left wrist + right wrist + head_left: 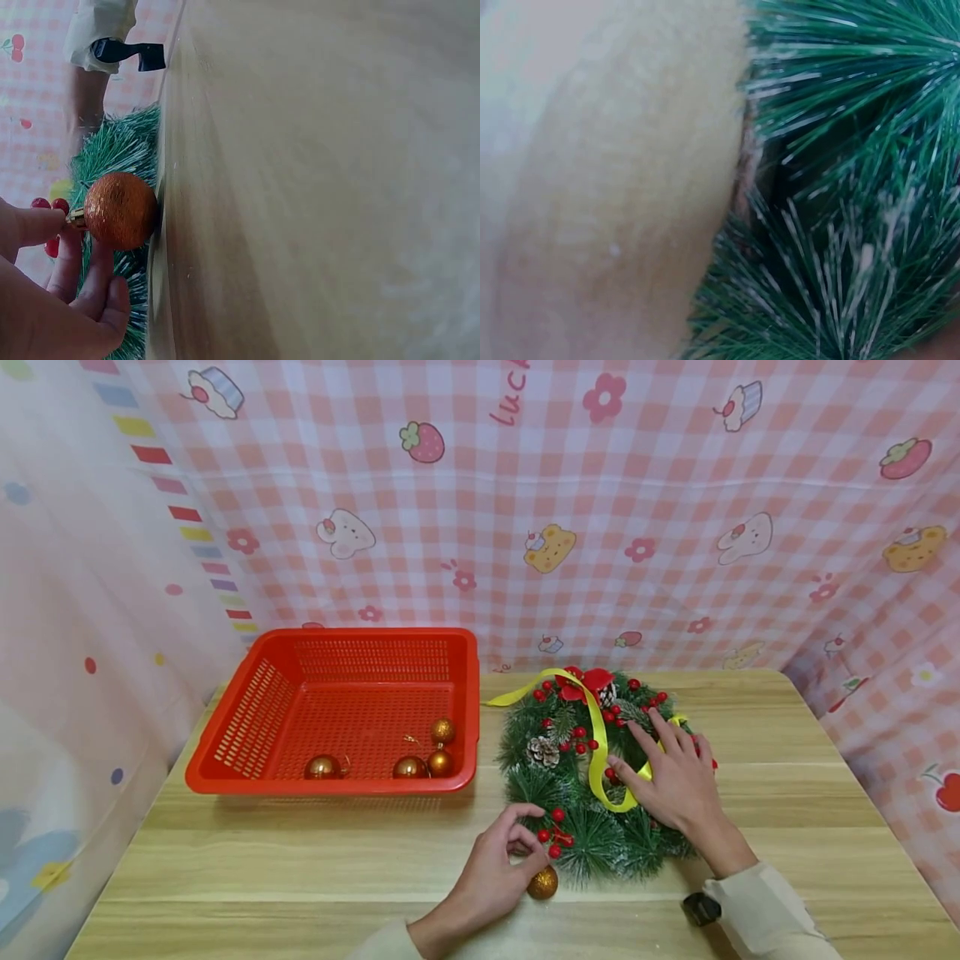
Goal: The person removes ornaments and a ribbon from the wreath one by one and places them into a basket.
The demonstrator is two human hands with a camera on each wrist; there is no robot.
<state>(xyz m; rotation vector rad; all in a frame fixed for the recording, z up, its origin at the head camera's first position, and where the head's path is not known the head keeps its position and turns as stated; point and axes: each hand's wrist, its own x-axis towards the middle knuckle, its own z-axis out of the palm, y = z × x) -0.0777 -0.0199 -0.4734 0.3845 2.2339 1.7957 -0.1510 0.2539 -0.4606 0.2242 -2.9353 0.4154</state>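
Observation:
By its gold cap, my left hand [497,870] pinches a glittery orange-gold Christmas bauble [543,882] between thumb and fingers. This bauble [121,211] is at the near edge of a green wreath [592,843], beside a cluster of red berries [555,837]. The wreath lies on the table with pinecones, berries and a red flower [583,683] on it. Fingers spread, my right hand [678,777] rests on the wreath's right side, its thumb at a yellow ribbon [597,735] draped across the wreath. The right wrist view shows mainly green needles [855,150]; the right fingers are hidden there.
A red plastic basket [330,639] stands left of the wreath. Inside it are several baubles, among them a shiny one [322,767] and a glittery one [442,730]. The wooden table [315,877] meets a pink checked curtain [480,527] at the back.

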